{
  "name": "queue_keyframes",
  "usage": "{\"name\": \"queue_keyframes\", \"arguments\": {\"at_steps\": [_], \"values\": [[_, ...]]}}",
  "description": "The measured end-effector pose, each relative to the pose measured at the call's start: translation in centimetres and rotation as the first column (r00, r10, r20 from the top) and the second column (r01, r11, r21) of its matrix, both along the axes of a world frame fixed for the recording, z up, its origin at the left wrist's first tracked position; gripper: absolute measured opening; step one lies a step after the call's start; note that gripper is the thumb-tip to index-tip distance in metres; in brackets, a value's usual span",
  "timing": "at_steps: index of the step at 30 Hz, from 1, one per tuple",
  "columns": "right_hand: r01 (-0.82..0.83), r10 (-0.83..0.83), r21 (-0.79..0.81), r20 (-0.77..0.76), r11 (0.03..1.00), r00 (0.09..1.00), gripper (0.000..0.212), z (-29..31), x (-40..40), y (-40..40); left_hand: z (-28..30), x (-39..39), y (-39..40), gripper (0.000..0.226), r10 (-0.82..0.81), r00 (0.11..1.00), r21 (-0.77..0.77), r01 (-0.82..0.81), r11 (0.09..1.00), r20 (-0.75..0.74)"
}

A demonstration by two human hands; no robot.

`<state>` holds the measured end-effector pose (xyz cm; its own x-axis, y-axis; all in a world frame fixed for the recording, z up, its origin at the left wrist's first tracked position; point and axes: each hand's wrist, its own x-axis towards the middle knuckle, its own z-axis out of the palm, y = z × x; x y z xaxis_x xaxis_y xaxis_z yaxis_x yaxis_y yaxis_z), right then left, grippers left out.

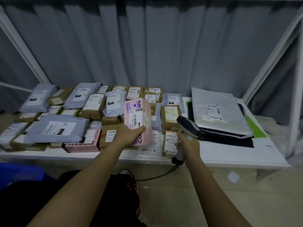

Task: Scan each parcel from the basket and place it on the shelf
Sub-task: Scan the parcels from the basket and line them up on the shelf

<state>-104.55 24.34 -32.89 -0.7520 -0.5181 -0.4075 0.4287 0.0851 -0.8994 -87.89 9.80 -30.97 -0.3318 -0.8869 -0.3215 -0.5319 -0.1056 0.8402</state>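
Standing upright above the front of the shelf (229, 158), the pink parcel (137, 118) is held by the left hand (129, 135), whose fingers curl around its lower end with the thumb on the labelled face. Its white label with a barcode faces the camera. Just to the right of the pink parcel, the right hand (188, 148) grips the handle of a grey scanner (188, 126); the scanner head is near the parcel but apart from it, and its cable (157, 176) hangs down toward the floor.

Behind and to the left of the pink parcel, the white shelf carries many brown boxes (93, 106) and grey mailer bags (57, 128), lying close together and partly on top of each other. A second pink box (83, 143) lies at the front edge, to the left of the held parcel. Well to the right of it lies a large silver bag (218, 112) on top of flat black packages.

Behind the shelf hangs a grey curtain (147, 46), with white frame bars (270, 59) at both sides. Left of the pink parcel and lower, a blue basket (18, 174) shows at the picture edge; what is in it I cannot tell.
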Motion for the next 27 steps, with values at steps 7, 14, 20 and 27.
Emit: {"name": "queue_keyframes", "arguments": {"at_steps": [7,14,20,27], "values": [[-0.058,0.057,0.033,0.019,0.998,0.998,0.022,-2.5,-1.3,-0.5,-4.5,-4.0,0.3,0.045,-0.099,0.950,0.057,0.086,0.995,0.296],[-0.080,0.075,0.087,0.060,0.993,0.995,0.029,-4.3,-2.4,-1.9,-7.3,-6.7,0.4,0.080,-0.112,0.906,0.041,0.104,0.994,0.409],[-0.135,0.129,0.106,0.061,0.985,0.990,0.021,-5.1,-2.0,-2.8,-7.4,-8.0,0.8,0.087,-0.041,0.860,-0.121,0.118,0.986,0.509],[-0.195,0.185,0.107,0.098,0.975,0.978,0.018,-4.5,0.8,-2.4,-6.0,-4.1,0.5,0.074,-0.119,0.930,-0.048,0.144,0.988,0.349]]}}
